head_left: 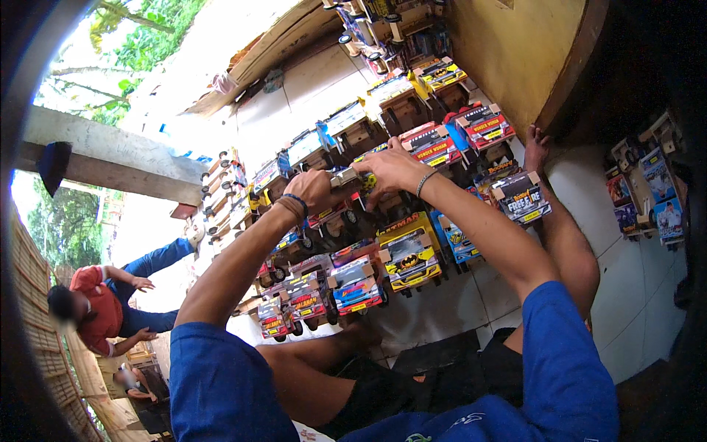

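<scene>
"Blue sleeves [567, 361] come closest to me, and my bare forearms reach up out of them."

"What are your hands on?"

"One small toy truck [346, 177], between the two of them, in among packed rows of others. Mostly I see a pale edge and a bit of yellow and black; my fingers cover the rest."

"How does each hand sit?"

"My left hand [313, 190] is curled closed at one end, its fingertips hidden from me. My right hand [398, 171] clasps the other end, fingers on the far side, thumb on the near one. Dark band on the left wrist, beaded bracelet on the right."

"And what stands around it?"

"On the near side, a yellow-and-black truck [412, 259], with a blue-and-white truck [357, 283] to its left. Just past my right hand there's a red-and-black truck [433, 146]. A black truck [521, 199] is near my bent right leg."

"Further out?"

"White floor tiles [611, 276], then another cluster of toy vehicles [666, 202] off to the right. Ahead, a yellow wall [501, 66]. Far left, a person in a red shirt [103, 313], a second person [143, 383] nearby, and greenery [66, 228] below a beam [110, 166]."
</scene>
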### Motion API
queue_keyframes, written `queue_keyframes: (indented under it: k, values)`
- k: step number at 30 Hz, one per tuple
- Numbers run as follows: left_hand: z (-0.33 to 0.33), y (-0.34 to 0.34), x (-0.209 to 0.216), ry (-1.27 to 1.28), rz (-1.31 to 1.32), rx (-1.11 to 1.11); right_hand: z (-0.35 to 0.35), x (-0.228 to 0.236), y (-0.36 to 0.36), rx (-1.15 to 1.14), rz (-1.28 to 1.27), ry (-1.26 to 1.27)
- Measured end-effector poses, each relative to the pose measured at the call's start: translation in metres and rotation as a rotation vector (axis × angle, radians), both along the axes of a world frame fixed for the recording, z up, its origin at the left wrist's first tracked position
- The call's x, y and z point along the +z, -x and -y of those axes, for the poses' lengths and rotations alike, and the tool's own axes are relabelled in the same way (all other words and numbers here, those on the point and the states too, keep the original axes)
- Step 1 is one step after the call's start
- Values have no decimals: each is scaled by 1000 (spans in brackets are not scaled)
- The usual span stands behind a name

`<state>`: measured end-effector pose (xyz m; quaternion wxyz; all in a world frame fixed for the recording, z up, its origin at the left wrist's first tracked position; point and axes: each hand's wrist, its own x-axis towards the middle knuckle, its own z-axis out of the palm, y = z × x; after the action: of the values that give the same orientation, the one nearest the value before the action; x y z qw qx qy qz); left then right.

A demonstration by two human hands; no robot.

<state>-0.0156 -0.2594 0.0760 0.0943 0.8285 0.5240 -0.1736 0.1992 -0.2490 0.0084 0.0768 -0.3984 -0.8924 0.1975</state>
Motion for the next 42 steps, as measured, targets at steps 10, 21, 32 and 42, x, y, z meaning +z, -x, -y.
queue_keyframes:
  k: [10,21,32,42]
  values:
    - [15,14,19,-53,42,-55,11,12,1,9,25,39]
    - [58,74,33,-34,174,206,20,22,42,4,93,-19]
    - [28,72,7,110,55,301,14,-1,59,22,27,-35]
    - [8,66,7,201,50,295,11,-12,60,15,-22,-80]
